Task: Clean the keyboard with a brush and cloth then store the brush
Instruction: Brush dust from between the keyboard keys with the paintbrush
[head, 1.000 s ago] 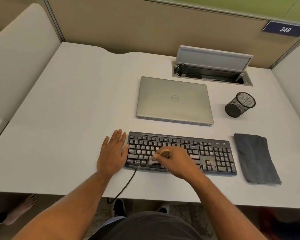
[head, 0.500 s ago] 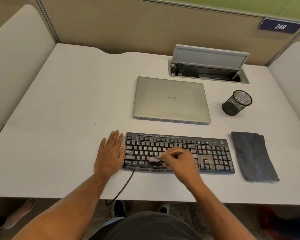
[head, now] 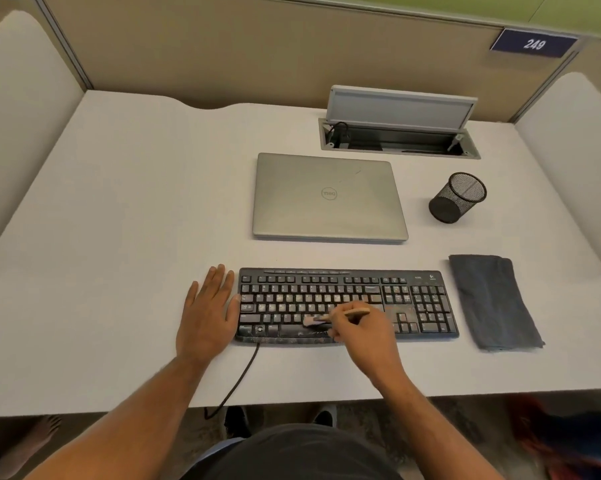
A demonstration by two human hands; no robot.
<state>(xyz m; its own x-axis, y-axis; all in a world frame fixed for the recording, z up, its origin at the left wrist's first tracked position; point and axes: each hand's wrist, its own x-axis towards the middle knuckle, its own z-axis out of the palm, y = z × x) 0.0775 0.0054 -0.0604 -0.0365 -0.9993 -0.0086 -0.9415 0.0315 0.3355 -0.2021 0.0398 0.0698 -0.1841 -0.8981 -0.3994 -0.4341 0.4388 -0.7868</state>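
The right hand [head: 364, 336] pinches a small wooden-handled brush [head: 330, 317], its pale bristles down on the lower letter rows of the black keyboard [head: 347, 304], which lies at the near middle of the table [head: 119, 237]; the left hand [head: 207, 313] lies flat with straight fingers, grasping nothing, pressed against the keyboard's left end. The likely trouble is dust simply being pushed about — grey grit shows on the keycaps and along the near edge, and a hard stroke could drive it down between the keys or flick it onto the table. If the bracing hand eased off, the light plastic board might skate on the smooth matte top, tugged by its thin black cable [head: 243, 372] hanging off the near edge. The keys are low, squarish and slightly glossy. The cloth [head: 493, 303] — dark grey, soft, folded into a long rectangle — waits just right of the keyboard. The black wire-mesh cup [head: 458, 197], round and open, stands far right, probably the brush's home, beside a closed silver laptop [head: 328, 199].
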